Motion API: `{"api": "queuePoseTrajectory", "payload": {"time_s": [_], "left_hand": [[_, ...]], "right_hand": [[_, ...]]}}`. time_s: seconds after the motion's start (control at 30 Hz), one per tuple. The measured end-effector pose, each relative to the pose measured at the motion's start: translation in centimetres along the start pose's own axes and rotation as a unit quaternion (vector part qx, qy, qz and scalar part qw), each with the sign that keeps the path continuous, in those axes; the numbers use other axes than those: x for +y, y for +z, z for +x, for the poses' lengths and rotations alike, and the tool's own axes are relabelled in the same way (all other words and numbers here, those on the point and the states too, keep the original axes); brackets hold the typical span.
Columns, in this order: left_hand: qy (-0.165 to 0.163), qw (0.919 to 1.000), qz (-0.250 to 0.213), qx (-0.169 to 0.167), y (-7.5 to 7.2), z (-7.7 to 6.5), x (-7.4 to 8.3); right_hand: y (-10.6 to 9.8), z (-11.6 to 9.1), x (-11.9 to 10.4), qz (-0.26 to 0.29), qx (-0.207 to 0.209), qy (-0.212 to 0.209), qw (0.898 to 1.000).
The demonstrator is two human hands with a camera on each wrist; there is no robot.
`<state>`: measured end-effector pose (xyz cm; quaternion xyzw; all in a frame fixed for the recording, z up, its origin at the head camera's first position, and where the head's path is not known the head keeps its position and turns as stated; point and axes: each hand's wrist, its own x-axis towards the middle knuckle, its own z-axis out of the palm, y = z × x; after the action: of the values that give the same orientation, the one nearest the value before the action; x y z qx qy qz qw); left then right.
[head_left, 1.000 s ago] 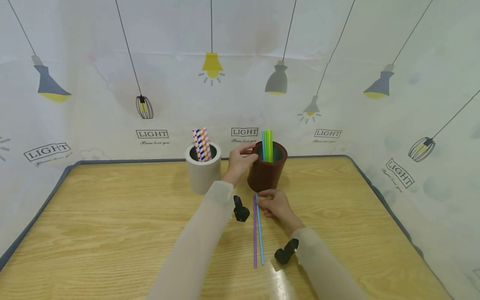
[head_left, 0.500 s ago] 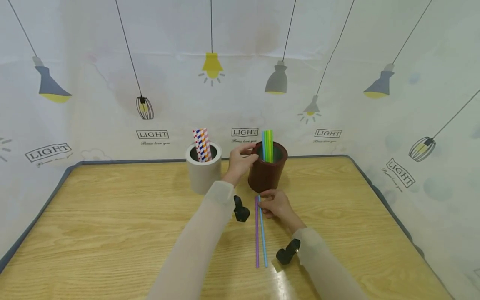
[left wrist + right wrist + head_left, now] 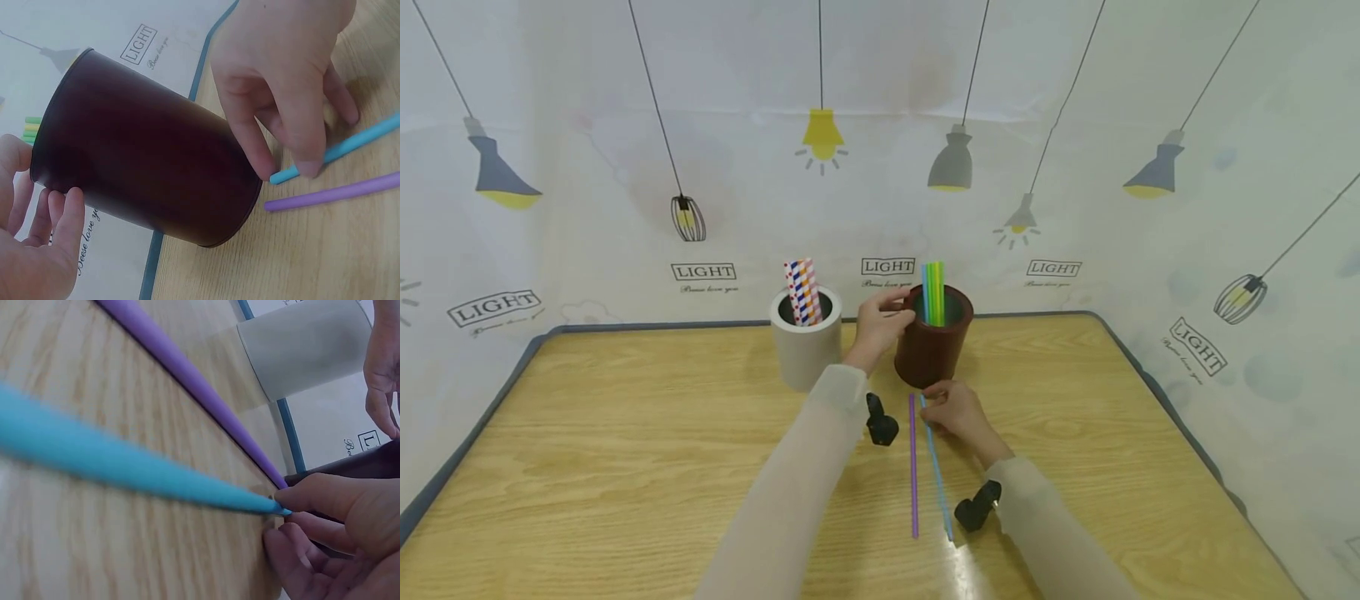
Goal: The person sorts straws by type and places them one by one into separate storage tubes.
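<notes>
My left hand [image 3: 877,328] holds the dark red cup [image 3: 929,357] by its rim, with the thumb on the near side. Inside that cup stand several green straws and a blue one [image 3: 927,293]. In front of it, my right hand [image 3: 959,413] pinches the far end of a light blue straw [image 3: 937,471] between thumb and fingertips. The left wrist view shows those fingertips at the end of the blue straw [image 3: 365,137], right by the cup's base. A purple straw [image 3: 913,467] lies on the wood to its left.
A white cup [image 3: 808,360] with several patterned paper straws [image 3: 803,292] stands left of the red one. Behind the table [image 3: 647,433] hangs a pale backdrop [image 3: 737,167] printed with lamps. Small black devices [image 3: 882,423] sit on both wrists.
The blue straw's near end has swung right, away from the purple straw, opening a wider angle between them. My right hand has shifted slightly right; my left hand stays on the cup.
</notes>
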<state>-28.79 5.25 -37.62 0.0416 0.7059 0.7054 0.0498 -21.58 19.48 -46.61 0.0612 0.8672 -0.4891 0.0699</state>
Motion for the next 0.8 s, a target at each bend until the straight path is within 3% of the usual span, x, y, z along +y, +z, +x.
{"api": "queuePoseTrajectory", "payload": {"time_s": [0.1, 0.27, 0.43, 0.8], "left_hand": [[0.000, 1.0000, 0.000, 0.001, 0.0, -0.3, 0.3], [0.016, 0.9997, 0.008, 0.018, 0.2, 0.8, -1.3], [0.017, 0.9997, 0.009, 0.017, 0.2, 0.8, -1.3], [0.016, 0.9997, 0.007, 0.014, 0.3, 0.8, -1.3]], "right_hand": [[-0.2, 0.1, 0.0, -0.012, -0.002, -0.004, 1.000], [-0.4, 0.2, 0.1, -0.033, -0.001, -0.012, 0.999], [-0.3, 0.4, 0.3, -0.046, 0.005, -0.023, 0.999], [-1.5, 0.9, 0.8, 0.015, -0.002, -0.023, 1.000]]}}
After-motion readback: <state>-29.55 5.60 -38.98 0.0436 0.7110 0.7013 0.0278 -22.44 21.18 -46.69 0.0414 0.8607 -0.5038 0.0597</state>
